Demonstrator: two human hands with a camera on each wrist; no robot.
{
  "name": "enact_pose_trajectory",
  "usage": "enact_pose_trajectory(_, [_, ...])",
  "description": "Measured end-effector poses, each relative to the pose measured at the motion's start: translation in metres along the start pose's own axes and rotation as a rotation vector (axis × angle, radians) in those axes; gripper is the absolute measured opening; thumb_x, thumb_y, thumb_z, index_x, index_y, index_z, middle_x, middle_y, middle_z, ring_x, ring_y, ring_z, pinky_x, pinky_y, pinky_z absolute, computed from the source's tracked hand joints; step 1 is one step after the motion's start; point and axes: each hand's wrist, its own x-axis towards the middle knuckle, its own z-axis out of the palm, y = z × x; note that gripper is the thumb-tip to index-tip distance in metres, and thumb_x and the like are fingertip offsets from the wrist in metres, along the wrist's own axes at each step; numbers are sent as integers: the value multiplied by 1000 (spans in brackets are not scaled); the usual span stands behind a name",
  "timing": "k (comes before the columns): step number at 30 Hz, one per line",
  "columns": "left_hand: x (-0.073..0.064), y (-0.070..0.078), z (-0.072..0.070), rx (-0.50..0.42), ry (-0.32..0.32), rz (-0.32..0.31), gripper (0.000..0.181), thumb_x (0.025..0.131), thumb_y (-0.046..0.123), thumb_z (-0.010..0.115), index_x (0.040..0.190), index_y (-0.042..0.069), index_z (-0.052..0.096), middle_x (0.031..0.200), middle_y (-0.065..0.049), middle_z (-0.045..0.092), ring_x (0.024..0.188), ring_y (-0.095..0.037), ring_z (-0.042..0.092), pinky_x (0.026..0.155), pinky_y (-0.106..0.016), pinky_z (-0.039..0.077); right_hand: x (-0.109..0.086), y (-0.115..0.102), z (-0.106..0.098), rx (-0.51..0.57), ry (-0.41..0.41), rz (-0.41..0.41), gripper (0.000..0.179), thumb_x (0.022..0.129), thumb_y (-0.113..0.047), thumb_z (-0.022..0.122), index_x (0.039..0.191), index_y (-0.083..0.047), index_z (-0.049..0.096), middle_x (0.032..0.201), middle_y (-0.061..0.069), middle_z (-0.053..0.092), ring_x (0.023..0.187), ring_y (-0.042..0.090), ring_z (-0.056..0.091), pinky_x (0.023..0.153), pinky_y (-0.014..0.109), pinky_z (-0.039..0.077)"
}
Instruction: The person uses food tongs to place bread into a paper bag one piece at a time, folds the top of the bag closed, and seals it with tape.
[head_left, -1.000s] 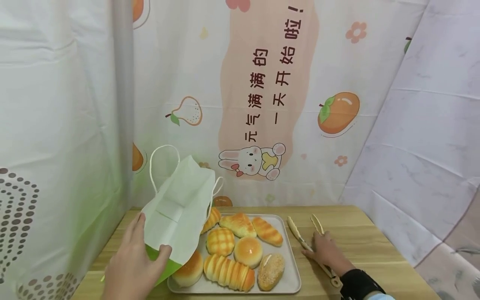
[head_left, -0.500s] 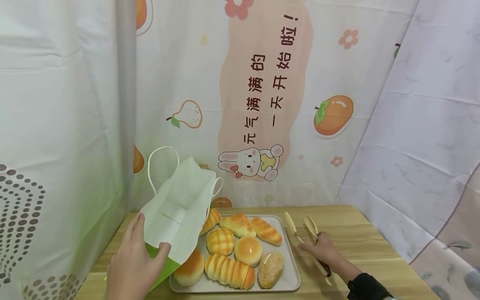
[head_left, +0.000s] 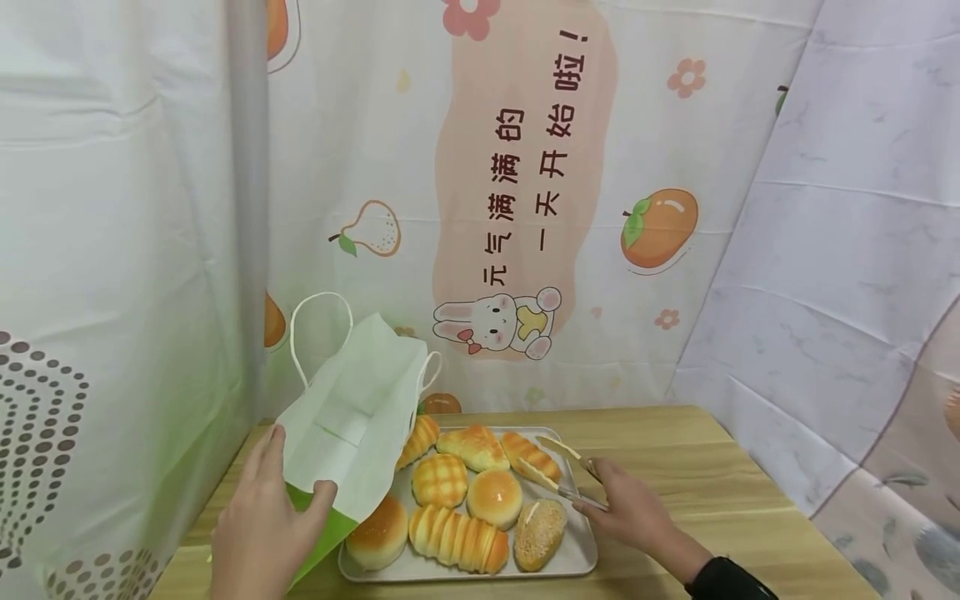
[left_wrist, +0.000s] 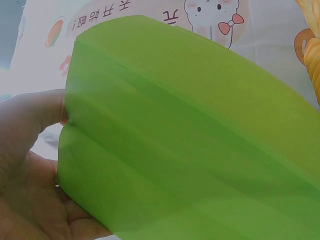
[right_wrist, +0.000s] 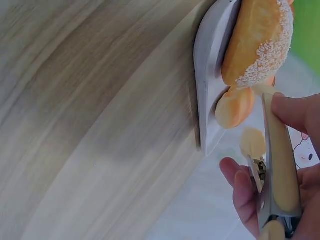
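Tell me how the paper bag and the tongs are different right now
The paper bag is broad, green outside and whitish inside; the tongs are slim, metal and pale yellow. The left hand holds the bag, while the right hand holds the tongs. Both are open.
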Motion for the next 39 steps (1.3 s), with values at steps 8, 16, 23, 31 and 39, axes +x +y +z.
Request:
enact_pose_trajectory(8, [-1,0,0,4,0,-6,75,72,24,68,134,-9,42,134,-27,48,82,-53,59,54,-65,47,0,1,1,-2,-20,3,62,68,-43,76,113,-4,58,107,14,70,78,25,65,54,37,52])
enact_pose_trajectory(16, [-1,0,-1,14,1,4,76,72,26,68,134,-9,42,134,-27,48,80,-52,60,50,-63,47,3,9,2,10,-57,2,64,68,-44,76,112,-1,58,95,13,71,65,17,59,51,36,49])
enact_pose_trajectory(23, [-1,1,0,21,-10,-17,76,72,27,68,135,-7,41,135,-26,48,76,-51,60,48,-61,46,3,13,8,4,-92,30,61,66,-47,76,107,-5,59,72,4,63,56,12,48,46,32,41])
enact_pose_trajectory(31, [-1,1,-2,22,2,-24,76,73,26,67,136,-7,41,133,-27,49,70,-48,59,43,-55,44,6,10,14,40,-87,36,56,68,-46,75,104,-5,59,64,-1,53,54,12,43,45,31,36])
enact_pose_trajectory(39, [1,1,-2,28,1,-34,76,72,26,67,136,-7,41,133,-27,50,65,-44,59,40,-49,43,5,6,14,64,-106,92,62,73,-44,72,115,0,58,66,1,57,53,11,42,43,28,35])
